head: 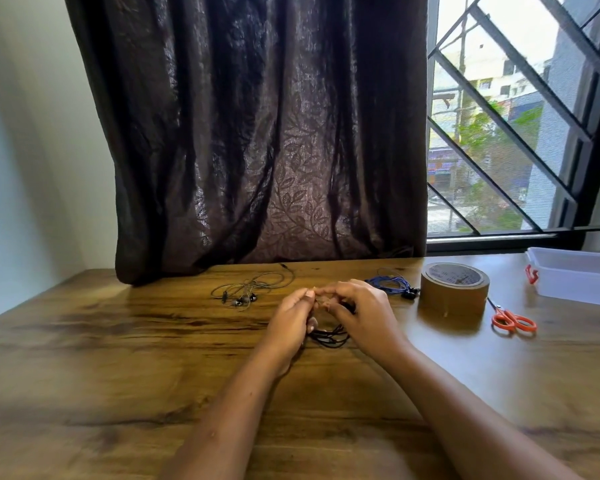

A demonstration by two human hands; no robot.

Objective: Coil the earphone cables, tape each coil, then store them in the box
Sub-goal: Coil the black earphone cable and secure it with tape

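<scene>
**Two hands close on a black earphone coil at a wooden table**

A person's left hand (pixel 293 315) and right hand (pixel 361 306) meet fingertip to fingertip above a wooden table (pixel 118 358), both curled around a coil of black earphone cable (pixel 329 337). The loops of the coil hang out below and between the two palms, just above the tabletop. Both hands are grasping: the left pinches the coil from its side with thumb and fingers bent in, and the right wraps over the top from the other side. What the fingertips press between them at the top of the coil is too small to make out.

Beyond the left hand, a loose tangle of grey earphones (pixel 250 289) lies on the table, apart from both hands. Just past the right hand's knuckles sits a bundle of blue earphones (pixel 392 284), its black earbuds touching or nearly touching a roll of brown tape (pixel 454 289). The roll stands flat on the table, further out on the right hand's side. Beyond the roll on that side lie orange-handled scissors (pixel 511 320), blades closed. Farthest from the right hand is a clear plastic box (pixel 579 275) with a red clasp (pixel 531 274), standing open near the table's far corner. A dark leaf-patterned curtain (pixel 257 133) hangs behind the table, beside a barred window (pixel 516 116).
</scene>
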